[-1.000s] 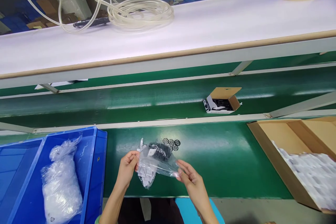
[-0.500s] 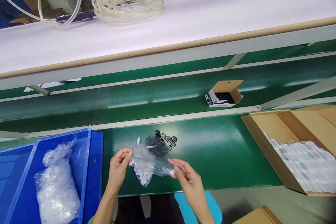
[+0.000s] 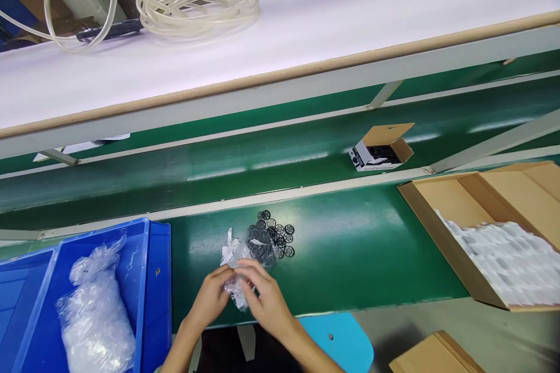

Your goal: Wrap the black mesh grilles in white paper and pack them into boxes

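Observation:
My left hand (image 3: 213,294) and my right hand (image 3: 265,297) meet near the front edge of the green work surface. Both close on a crumpled clear plastic bag (image 3: 235,289), which they partly hide. White packets (image 3: 230,251) lie just beyond and under my fingers. Past my right hand sits a see-through bag of black parts (image 3: 259,245). Beside it, several small black spoked rings (image 3: 289,239) lie loose on the green surface.
At left stands a blue bin (image 3: 146,291) holding a filled clear bag (image 3: 98,315). A cardboard box (image 3: 450,250) of white packets is at right. On the conveyor belt (image 3: 262,163) sits an open small box (image 3: 380,151). Coiled tubing (image 3: 199,9) rests on the shelf above.
My hands have come together, with the right hand moving left to the left hand. The clear bag, spread out between them before, is now bunched up. More black rings show uncovered.

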Available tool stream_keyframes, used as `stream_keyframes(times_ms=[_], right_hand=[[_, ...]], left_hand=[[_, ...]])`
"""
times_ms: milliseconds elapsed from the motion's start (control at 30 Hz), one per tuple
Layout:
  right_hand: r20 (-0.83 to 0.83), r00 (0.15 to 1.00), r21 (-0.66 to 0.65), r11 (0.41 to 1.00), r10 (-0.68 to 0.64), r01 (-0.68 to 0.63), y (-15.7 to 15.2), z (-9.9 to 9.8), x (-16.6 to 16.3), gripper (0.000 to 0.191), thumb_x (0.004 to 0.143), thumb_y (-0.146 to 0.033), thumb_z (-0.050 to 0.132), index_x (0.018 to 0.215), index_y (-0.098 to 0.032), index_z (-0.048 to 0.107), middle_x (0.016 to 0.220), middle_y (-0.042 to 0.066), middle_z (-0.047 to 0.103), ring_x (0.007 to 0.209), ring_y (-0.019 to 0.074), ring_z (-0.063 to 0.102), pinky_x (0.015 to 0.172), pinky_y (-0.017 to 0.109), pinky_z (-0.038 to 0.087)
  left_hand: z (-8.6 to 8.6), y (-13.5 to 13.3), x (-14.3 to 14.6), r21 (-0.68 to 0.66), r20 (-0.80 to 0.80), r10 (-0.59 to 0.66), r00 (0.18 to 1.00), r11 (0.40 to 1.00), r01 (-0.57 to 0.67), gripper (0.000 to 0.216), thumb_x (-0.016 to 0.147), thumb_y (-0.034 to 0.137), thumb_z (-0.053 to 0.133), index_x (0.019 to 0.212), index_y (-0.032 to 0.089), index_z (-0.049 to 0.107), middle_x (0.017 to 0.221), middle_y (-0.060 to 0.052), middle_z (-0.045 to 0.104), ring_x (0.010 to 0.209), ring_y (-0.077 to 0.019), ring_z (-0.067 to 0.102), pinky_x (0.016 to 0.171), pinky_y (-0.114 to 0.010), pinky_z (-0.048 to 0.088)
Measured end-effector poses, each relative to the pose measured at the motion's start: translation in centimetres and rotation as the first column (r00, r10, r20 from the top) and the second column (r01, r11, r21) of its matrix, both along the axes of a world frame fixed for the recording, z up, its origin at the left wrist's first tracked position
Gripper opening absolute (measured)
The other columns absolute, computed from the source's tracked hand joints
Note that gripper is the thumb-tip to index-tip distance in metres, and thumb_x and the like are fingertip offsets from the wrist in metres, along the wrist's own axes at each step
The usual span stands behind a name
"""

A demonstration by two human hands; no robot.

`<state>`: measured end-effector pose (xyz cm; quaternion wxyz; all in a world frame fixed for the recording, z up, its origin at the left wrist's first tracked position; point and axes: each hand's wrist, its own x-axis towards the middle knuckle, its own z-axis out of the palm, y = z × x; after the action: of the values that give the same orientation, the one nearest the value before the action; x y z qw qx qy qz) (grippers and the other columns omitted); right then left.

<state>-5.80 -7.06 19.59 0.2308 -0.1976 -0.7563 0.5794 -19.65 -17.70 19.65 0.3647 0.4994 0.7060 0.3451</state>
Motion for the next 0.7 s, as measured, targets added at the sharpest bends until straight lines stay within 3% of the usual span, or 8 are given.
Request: stream_keyframes(times_ms=[67,133,200,267,433,700], right_hand=[[0.119,0.984,0.062,0.99,-0.131,0.125,1.9,-3.3,0.9,0.026,0.098,-0.026,0.038,0.109,-0.017,0.059,0.114,0.009,0.058,0.106,0.0182,0.056,0.091,0.028,0.046],[0.338,0.913,0.146,0.971,-0.231,0.192,4.1,-7.1,1.9,0.029,0.096,-0.024,0.036,0.111,-0.014,0.059,0.11,0.011,0.06,0.098,0.0203,0.059,0.086,0.031,0.049],[0.51,0.822,0.201,0.965,-0.252,0.172,5.8,-10.4,2.7,0.031,0.094,-0.02,0.037,0.115,-0.011,0.059,0.111,0.012,0.06,0.097,0.0237,0.059,0.088,0.037,0.049],[0.568,0.793,0.215,0.97,-0.221,0.117,6.8,-12.5,2.9,0.033,0.091,-0.016,0.042,0.118,-0.01,0.059,0.115,0.013,0.059,0.103,0.0266,0.056,0.093,0.041,0.046],[0.58,0.804,0.241,0.97,-0.129,-0.018,6.8,-14.1,1.1,0.045,0.085,-0.01,0.054,0.129,-0.014,0.055,0.13,0.009,0.051,0.116,0.0259,0.044,0.103,0.036,0.037],[0.609,0.772,0.274,0.962,-0.181,0.01,6.2,-15.9,-2.0,0.021,0.093,-0.018,0.05,0.108,-0.013,0.064,0.102,0.01,0.06,0.098,0.0254,0.051,0.089,0.034,0.042]], left_hand=[[0.0,-0.5,-0.6,0.047,-0.043,0.084,0.996,0.996,-0.082,0.024,0.089,0.016,0.044,0.097,0.017,0.066,0.082,-0.005,0.06,0.073,-0.0153,0.057,0.065,-0.023,0.044],[0.3,-0.9,-1.2,0.109,-0.081,0.156,0.984,0.983,-0.147,0.022,0.092,0.02,0.045,0.098,0.017,0.066,0.079,-0.004,0.059,0.069,-0.0141,0.055,0.062,-0.021,0.042],[0.7,-0.9,-1.5,0.154,-0.095,0.189,0.977,0.973,-0.173,0.021,0.091,0.019,0.046,0.097,0.018,0.066,0.076,-0.003,0.058,0.068,-0.0135,0.054,0.061,-0.02,0.041],[1.0,-0.8,-1.7,0.168,-0.096,0.195,0.976,0.97,-0.177,0.019,0.09,0.019,0.048,0.094,0.018,0.066,0.074,-0.002,0.058,0.066,-0.0129,0.054,0.059,-0.02,0.041],[2.0,-0.8,-2.6,0.208,-0.12,0.226,0.967,0.958,-0.198,0.018,0.089,0.021,0.051,0.094,0.019,0.068,0.075,-0.003,0.062,0.067,-0.0137,0.057,0.058,-0.02,0.043],[3.4,-2.2,-6.9,0.307,-0.26,0.417,0.871,0.891,-0.335,0.02,0.083,0.027,0.056,0.091,0.02,0.073,0.088,-0.005,0.072,0.083,-0.0214,0.066,0.081,-0.033,0.051]])
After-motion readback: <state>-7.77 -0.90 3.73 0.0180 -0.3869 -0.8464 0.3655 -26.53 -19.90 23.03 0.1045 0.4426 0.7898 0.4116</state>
